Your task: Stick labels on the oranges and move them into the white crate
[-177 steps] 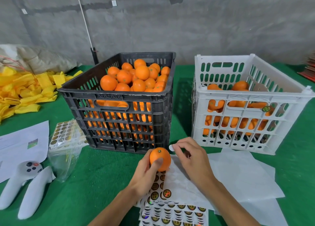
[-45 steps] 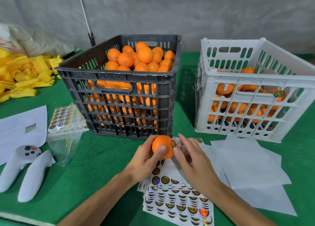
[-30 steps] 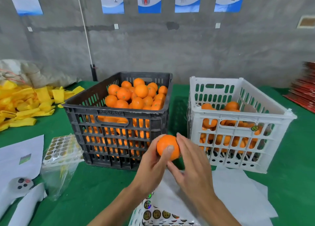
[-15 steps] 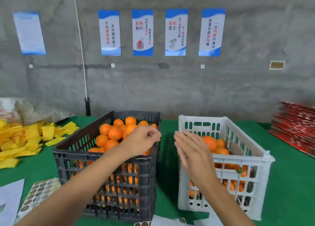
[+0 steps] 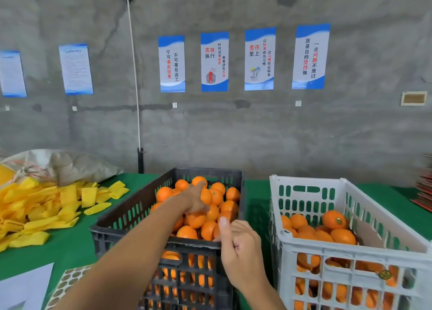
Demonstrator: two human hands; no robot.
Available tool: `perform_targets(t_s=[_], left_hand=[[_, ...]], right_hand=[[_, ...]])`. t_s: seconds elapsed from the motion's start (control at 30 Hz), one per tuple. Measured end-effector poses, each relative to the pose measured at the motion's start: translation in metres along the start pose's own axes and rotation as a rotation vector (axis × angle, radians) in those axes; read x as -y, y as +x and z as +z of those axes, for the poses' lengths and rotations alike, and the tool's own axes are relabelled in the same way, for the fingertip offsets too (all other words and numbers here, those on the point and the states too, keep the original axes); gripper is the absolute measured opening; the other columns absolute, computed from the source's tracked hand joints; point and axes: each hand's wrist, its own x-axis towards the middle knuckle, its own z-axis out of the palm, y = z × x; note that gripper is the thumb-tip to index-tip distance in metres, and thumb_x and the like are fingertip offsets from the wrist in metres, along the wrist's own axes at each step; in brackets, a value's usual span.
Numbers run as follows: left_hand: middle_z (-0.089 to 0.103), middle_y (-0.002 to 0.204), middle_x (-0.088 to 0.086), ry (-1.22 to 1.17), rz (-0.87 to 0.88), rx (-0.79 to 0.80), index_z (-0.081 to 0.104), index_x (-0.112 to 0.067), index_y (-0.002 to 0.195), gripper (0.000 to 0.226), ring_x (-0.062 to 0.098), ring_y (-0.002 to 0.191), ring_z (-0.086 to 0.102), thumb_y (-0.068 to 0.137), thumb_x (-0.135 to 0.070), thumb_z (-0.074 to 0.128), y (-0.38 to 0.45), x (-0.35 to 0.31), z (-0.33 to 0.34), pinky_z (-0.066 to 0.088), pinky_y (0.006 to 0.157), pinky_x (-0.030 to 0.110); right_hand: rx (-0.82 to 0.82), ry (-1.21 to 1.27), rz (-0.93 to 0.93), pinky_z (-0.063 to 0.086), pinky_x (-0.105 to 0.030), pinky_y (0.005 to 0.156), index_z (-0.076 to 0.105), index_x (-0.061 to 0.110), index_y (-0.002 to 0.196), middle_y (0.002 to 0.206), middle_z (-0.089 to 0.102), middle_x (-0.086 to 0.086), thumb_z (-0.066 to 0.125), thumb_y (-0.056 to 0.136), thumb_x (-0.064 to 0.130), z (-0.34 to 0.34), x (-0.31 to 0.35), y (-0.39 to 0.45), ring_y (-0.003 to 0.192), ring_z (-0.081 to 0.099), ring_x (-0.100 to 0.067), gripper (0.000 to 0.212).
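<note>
left fingers [image 5: 203, 208] hidden among oranges [image 5: 216, 196]

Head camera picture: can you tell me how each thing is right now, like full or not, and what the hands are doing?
black crate: heaped with oranges.
white crate: partly filled.
left hand: resting on the black crate's oranges.
right hand: loosely curled, holding nothing.
top orange in white crate: labelled.
</note>
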Motion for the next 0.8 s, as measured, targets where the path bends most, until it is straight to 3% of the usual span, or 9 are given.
perform_targets(t_s=[0.13,0.3,0.43,0.5,0.63,0.7,0.8], left_hand=[[0.017,0.169,0.009,0.203,0.026,0.021,0.018,-0.038,0.164,0.087,0.037,0.139,0.048,0.097,-0.036,0.072,0.024,-0.005,0.006,0.053,0.101,0.045],[0.037,0.150,0.016,0.151,0.075,-0.090,0.040,-0.031,0.153,0.066,0.039,0.124,0.056,0.096,-0.023,0.073,0.015,-0.008,0.000,0.050,0.097,0.043],[0.043,0.145,0.011,-0.025,0.223,-0.334,0.044,-0.035,0.151,0.065,0.037,0.126,0.055,0.094,-0.029,0.075,-0.023,-0.028,-0.011,0.046,0.108,0.048],[0.047,0.139,0.007,-0.157,0.301,-0.467,0.046,-0.039,0.149,0.063,0.034,0.121,0.057,0.093,-0.035,0.075,-0.053,-0.040,-0.011,0.048,0.106,0.049],[0.048,0.136,-0.001,-0.370,0.478,-0.728,0.051,-0.039,0.147,0.061,0.015,0.116,0.056,0.092,-0.033,0.078,-0.128,-0.048,0.013,0.054,0.093,0.029],[0.046,0.140,-0.001,-0.466,0.571,-0.863,0.053,-0.035,0.147,0.059,0.008,0.121,0.053,0.093,-0.029,0.078,-0.163,-0.046,0.031,0.053,0.091,0.020],[0.043,0.148,0.008,-0.503,0.676,-1.062,0.055,-0.025,0.145,0.057,0.011,0.137,0.046,0.094,-0.021,0.080,-0.205,-0.040,0.062,0.045,0.101,0.014]], right_hand=[[-0.021,0.009,0.017,0.045,-0.032,0.073,0.047,0.017,0.050,0.054,0.050,0.005,0.037,0.109,0.041,0.006,-0.008,-0.002,0.059,0.051,-0.013,0.065],[-0.072,0.029,-0.011,0.045,-0.040,0.068,0.037,0.014,0.047,0.048,0.042,0.004,0.041,0.107,0.027,0.008,-0.007,-0.001,0.051,0.045,-0.016,0.061],[-0.034,0.058,-0.008,0.047,-0.042,0.074,0.035,0.021,0.050,0.049,0.043,0.006,0.036,0.108,0.029,0.005,-0.005,0.001,0.054,0.045,-0.013,0.059],[0.021,0.098,0.038,0.047,-0.040,0.081,0.045,0.016,0.049,0.053,0.052,0.005,0.034,0.109,0.034,0.001,-0.005,0.001,0.060,0.052,-0.011,0.063],[0.123,0.262,0.244,0.050,-0.034,0.087,0.074,0.016,0.067,0.076,0.072,0.008,0.037,0.110,0.042,-0.013,0.007,0.004,0.082,0.066,-0.009,0.062],[0.106,0.383,0.302,0.053,-0.032,0.087,0.077,0.021,0.079,0.084,0.075,0.006,0.037,0.109,0.048,-0.021,0.019,-0.001,0.089,0.070,-0.012,0.057],[0.052,0.410,0.212,0.055,-0.034,0.085,0.073,0.020,0.095,0.094,0.072,0.005,0.038,0.109,0.047,-0.033,0.039,-0.022,0.095,0.068,-0.018,0.046]])
